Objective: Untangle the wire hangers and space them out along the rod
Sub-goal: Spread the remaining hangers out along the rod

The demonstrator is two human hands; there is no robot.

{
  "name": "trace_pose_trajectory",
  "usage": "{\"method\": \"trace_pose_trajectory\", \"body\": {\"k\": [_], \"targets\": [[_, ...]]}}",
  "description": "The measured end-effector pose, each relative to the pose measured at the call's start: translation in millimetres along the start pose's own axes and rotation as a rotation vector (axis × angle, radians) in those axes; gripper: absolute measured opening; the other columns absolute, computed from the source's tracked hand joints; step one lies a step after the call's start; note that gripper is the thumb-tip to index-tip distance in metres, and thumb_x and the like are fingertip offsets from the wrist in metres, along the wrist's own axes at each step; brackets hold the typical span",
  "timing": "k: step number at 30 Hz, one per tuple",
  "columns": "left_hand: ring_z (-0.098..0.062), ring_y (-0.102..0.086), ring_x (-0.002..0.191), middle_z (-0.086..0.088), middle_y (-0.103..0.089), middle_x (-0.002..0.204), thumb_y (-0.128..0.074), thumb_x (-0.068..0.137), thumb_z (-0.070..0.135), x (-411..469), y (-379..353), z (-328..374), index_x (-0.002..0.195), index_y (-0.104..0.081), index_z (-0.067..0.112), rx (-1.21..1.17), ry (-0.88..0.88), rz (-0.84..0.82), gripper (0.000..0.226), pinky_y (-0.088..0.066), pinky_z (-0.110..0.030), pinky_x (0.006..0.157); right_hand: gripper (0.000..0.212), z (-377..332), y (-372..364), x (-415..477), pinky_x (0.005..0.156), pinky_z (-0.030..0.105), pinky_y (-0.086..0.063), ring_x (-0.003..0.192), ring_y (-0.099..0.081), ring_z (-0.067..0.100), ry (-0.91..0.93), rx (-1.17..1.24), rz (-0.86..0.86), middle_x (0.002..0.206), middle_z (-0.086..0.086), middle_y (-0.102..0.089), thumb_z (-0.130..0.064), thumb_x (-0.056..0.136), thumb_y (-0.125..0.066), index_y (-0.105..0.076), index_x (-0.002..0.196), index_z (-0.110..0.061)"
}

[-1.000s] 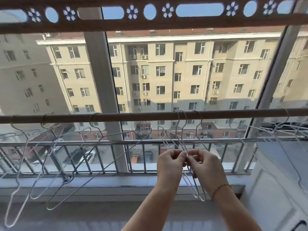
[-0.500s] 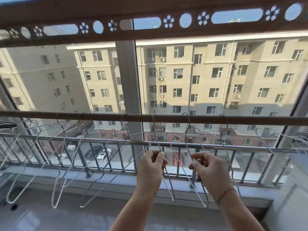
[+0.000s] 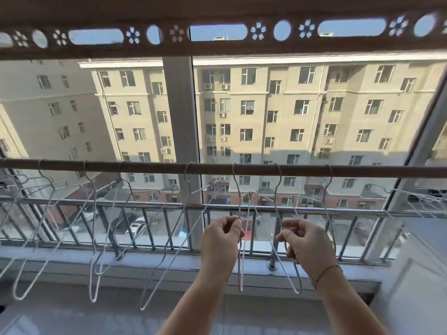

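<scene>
**Hanger Separation: Both Hands Engaged at Mid-Rod**

1. The rod [image 3: 145, 165] runs horizontally across the full width of the view, in front of the window and above the balcony railing [image 3: 145, 205].

2. Left section: four spaced hangers [image 3: 93, 213] hang from the rod by their hooks, with clear gaps between the hooks. Their lower loops tilt at differing angles. Further wire shapes crowd the far left edge; their count cannot be determined.

3. Centre: hanger A [image 3: 236, 187] hooks over the rod just right of the window post [image 3: 180, 117]. The left hand [image 3: 222, 240] holds it below the neck. The fingers are curled and the thumb and forefinger pinch the wire. The lower loop hangs below the hand.

4. Hanger B [image 3: 276, 189] hooks over the rod near hanger A, with a gap between the two hooks. The right hand [image 3: 302, 243] grips its wire with the fingers curled round it. A bracelet [image 3: 325, 272] sits on this wrist. Between the hands, wires from the two hangers cross near the shoulders; whether they are interlocked cannot be determined.

5. Right section: a single hanger [image 3: 329, 175] hangs just beyond hanger B, untouched. A cluster of hangers [image 3: 430, 197] lies at the far right edge.
</scene>
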State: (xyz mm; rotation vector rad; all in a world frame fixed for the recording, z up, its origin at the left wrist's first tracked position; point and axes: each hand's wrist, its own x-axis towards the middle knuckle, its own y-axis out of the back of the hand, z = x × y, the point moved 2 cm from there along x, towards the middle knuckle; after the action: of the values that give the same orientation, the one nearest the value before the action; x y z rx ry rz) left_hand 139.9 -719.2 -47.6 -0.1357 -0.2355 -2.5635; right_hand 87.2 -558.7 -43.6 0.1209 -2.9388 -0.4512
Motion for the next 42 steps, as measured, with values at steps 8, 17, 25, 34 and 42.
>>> {"method": "trace_pose_trajectory", "body": {"k": [8,17,25,34,42], "targets": [[-0.018,-0.063,0.077,-0.002,-0.066,0.09,-0.06,0.088,0.025,-1,-3,3,0.096,-0.06,0.02,-0.033,-0.08,0.16,0.009,-0.053,-0.031,0.065,0.012,6,24,-9,0.036,0.014,-0.041,0.04,-0.055,0.007,0.028,-0.065,0.086,0.077,0.005,-0.068,-0.007,0.087,-0.056,-0.062,0.096,-0.013],[-0.003,-0.06,0.071,0.004,-0.065,0.079,-0.06,0.088,0.018,-42,-78,52,0.089,-0.061,0.028,-0.156,-0.328,-0.048,0.01,-0.05,-0.014,0.063,0.015,25,126,-12,0.071,0.031,-0.056,0.076,-0.065,0.024,0.1,-0.153,0.451,0.087,0.006,-0.068,-0.009,0.084,-0.062,-0.066,0.098,-0.01],[0.001,-0.06,0.068,0.009,-0.067,0.072,-0.062,0.087,0.025,-73,-218,71,0.08,-0.063,0.034,-0.12,-0.243,-0.373,0.012,-0.048,-0.014,0.063,0.012,66,248,-1,0.055,0.014,-0.049,0.068,-0.062,0.02,0.124,-0.174,0.618,0.082,0.009,-0.068,-0.008,0.084,-0.06,-0.067,0.093,-0.012],[-0.009,-0.06,0.066,0.007,-0.065,0.07,-0.062,0.087,0.029,-83,-365,62,0.088,-0.067,0.023,-0.084,-0.037,-0.392,0.009,-0.05,-0.023,0.068,0.019,102,336,39,0.071,0.024,-0.041,0.071,-0.052,0.013,0.134,-0.373,0.485,0.1,0.009,-0.066,-0.011,0.083,-0.062,-0.062,0.103,-0.009],[-0.002,-0.052,0.045,0.003,-0.066,0.061,-0.06,0.089,0.018,-85,-386,65,0.078,-0.068,0.017,-0.123,0.056,-0.287,0.014,-0.044,-0.015,0.049,0.029,107,329,58,0.074,0.027,-0.05,0.077,-0.062,0.021,0.045,-0.412,0.298,0.087,0.008,-0.069,-0.012,0.082,-0.063,-0.06,0.111,-0.008]]}}
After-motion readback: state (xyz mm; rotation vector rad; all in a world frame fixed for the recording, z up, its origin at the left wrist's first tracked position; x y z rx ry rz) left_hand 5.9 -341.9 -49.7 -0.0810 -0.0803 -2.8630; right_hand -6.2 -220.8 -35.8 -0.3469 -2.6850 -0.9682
